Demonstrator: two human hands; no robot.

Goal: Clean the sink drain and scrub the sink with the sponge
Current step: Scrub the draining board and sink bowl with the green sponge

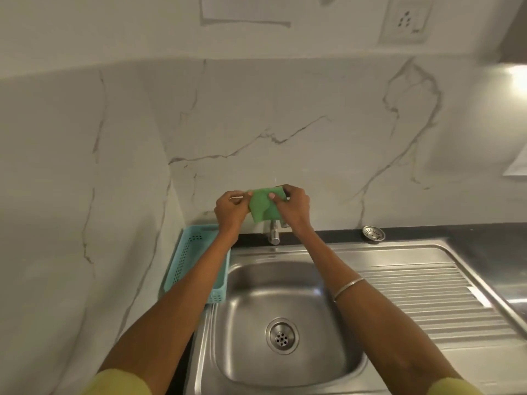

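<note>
Both hands hold a green sponge (263, 206) up at the far side of the sink (288, 283), above the tap (274, 233): the left hand (230, 210) pinches its left edge, the right hand (292, 207) grips its right end. Below, the drain (282, 335) sits in the basin. A strainer (374, 233) rests on the bench (427, 230), far right; a blue basket (190, 259) lies left.

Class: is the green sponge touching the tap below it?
Cannot tell. In the head view the sponge overlaps the tap; no gap or contact shows plainly.
</note>
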